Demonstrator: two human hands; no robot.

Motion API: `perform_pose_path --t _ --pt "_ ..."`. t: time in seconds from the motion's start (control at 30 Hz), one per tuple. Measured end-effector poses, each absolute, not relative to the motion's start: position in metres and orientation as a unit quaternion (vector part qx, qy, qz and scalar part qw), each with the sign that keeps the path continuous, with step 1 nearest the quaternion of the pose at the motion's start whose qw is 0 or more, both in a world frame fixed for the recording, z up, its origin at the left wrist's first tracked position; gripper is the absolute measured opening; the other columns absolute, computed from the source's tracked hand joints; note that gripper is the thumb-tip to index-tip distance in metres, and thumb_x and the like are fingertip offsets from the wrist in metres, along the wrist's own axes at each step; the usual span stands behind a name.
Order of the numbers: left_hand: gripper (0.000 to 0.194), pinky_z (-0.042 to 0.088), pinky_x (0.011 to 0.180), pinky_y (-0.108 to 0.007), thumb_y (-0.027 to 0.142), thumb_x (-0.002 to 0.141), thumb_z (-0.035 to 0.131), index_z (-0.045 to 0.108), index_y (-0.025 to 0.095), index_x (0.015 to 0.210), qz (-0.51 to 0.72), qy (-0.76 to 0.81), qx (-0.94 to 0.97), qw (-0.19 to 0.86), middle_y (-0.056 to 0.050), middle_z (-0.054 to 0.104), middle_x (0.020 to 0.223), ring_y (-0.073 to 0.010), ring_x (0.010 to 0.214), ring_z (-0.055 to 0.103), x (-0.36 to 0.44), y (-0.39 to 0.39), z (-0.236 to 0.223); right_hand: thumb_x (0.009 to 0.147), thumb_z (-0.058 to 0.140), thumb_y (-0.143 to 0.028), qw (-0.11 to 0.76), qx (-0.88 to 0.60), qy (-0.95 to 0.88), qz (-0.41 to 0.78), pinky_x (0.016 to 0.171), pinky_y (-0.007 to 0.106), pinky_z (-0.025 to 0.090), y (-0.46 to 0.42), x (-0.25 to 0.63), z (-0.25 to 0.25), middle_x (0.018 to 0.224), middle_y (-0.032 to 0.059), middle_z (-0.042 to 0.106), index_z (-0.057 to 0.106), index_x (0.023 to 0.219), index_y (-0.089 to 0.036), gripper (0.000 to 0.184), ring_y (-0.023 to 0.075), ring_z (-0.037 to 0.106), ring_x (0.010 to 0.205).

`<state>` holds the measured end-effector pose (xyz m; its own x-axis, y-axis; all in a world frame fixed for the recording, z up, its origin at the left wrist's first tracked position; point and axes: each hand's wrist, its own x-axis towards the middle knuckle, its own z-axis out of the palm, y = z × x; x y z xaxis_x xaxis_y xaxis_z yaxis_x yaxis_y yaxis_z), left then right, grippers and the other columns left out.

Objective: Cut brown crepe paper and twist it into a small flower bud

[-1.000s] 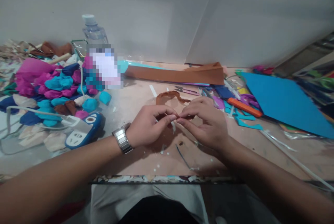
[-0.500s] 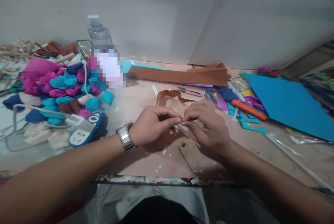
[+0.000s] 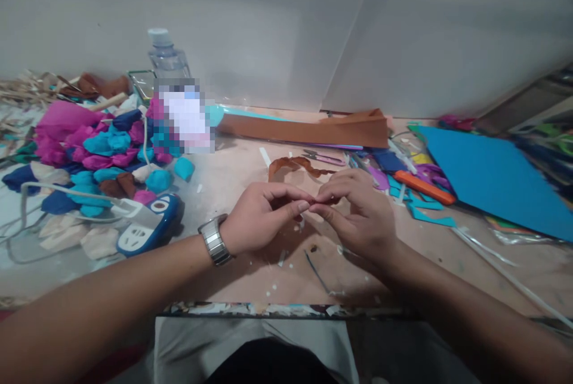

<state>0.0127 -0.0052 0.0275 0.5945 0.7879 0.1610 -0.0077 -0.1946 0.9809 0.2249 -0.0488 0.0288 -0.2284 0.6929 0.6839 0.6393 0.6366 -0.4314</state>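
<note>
My left hand (image 3: 259,214) and my right hand (image 3: 364,217) meet fingertip to fingertip above the middle of the table. Both are closed in a pinch, and a small reddish-brown bit shows between the tips. A crinkled brown crepe paper strip (image 3: 289,163) curves just behind them; one end runs to the right hand's fingers, the other drops behind the left hand. The pinched bit looks like part of this strip, though the fingers cover most of it. Beyond the strip lie pink-handled scissors (image 3: 324,159) and a folded length of brown paper (image 3: 308,132).
Pink, blue and cream crepe bundles (image 3: 107,142) crowd the left, with a power strip (image 3: 150,223), its cable and a plastic bottle (image 3: 168,55). An orange cutter (image 3: 423,187), blue scraps (image 3: 430,217) and a large blue sheet (image 3: 501,178) lie right. A wall (image 3: 250,31) stands behind.
The fingertips have shifted slightly against each other, and a reddish-brown bit now shows between them. The view has moved a little; the other things stay in place.
</note>
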Motion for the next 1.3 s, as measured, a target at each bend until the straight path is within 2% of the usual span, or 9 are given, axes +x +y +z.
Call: perform_pose_path --t 0.3,0.43,0.57,0.77,1.0,1.3 --pt "0.020 0.051 0.073 -0.025 0.033 0.099 0.065 0.073 0.015 0.099 0.338 0.253 0.718 0.553 -0.005 0.073 0.086 -0.0133 0.076 0.066 0.0124 -0.0041 0.0259 0.088 0.083 -0.030 0.450 -0.420 -0.787 0.036 0.088 0.043 0.044 -0.0492 0.2248 0.0293 0.085 0.0011 0.074 0.069 0.088 -0.024 0.015 0.0233 0.065 0.089" --pt "0.017 0.050 0.078 -0.027 0.029 0.104 0.055 0.066 0.016 0.099 0.335 0.233 0.736 0.540 -0.004 0.067 0.089 -0.0138 0.081 0.063 0.0133 -0.0076 0.0257 0.089 0.082 -0.028 0.451 -0.418 -0.788 0.041 0.088 0.043 0.043 -0.0489 0.2242 0.0307 0.083 0.0005 0.073 0.069 0.089 -0.025 0.013 0.0224 0.065 0.087" --pt "0.017 0.050 0.076 -0.026 0.031 0.104 0.055 0.063 0.017 0.100 0.345 0.233 0.731 0.540 -0.003 0.065 0.089 -0.0133 0.080 0.060 0.0134 -0.0089 0.0257 0.091 0.077 -0.027 0.443 -0.421 -0.790 0.044 0.090 0.045 0.044 -0.0508 0.2237 0.0329 0.085 0.0015 0.073 0.069 0.091 -0.025 0.009 0.0235 0.064 0.090" --pt "0.018 0.050 0.075 -0.025 0.031 0.101 0.062 0.071 0.015 0.098 0.357 0.252 0.733 0.522 -0.005 0.072 0.089 -0.0136 0.080 0.064 0.0133 -0.0063 0.0281 0.091 0.077 -0.027 0.443 -0.422 -0.790 0.033 0.090 0.046 0.044 -0.0505 0.2250 0.0324 0.087 0.0014 0.073 0.069 0.092 -0.026 0.008 0.0240 0.064 0.091" --pt "0.016 0.053 0.083 -0.027 0.027 0.099 0.066 0.078 0.017 0.100 0.390 0.253 0.772 0.433 -0.006 0.079 0.098 -0.0150 0.090 0.070 0.0101 -0.0066 0.0314 0.092 0.076 -0.026 0.447 -0.425 -0.787 0.031 0.088 0.046 0.046 -0.0505 0.2255 0.0307 0.085 0.0016 0.073 0.069 0.093 -0.025 0.007 0.0234 0.064 0.090" --pt "0.018 0.054 0.074 -0.025 0.032 0.094 0.072 0.080 0.017 0.099 0.381 0.268 0.733 0.495 -0.006 0.079 0.092 -0.0138 0.080 0.070 0.0107 -0.0081 0.0336 0.091 0.078 -0.027 0.462 -0.410 -0.784 0.049 0.087 0.045 0.048 -0.0514 0.2244 0.0331 0.085 0.0015 0.073 0.069 0.094 -0.027 0.009 0.0232 0.065 0.088"
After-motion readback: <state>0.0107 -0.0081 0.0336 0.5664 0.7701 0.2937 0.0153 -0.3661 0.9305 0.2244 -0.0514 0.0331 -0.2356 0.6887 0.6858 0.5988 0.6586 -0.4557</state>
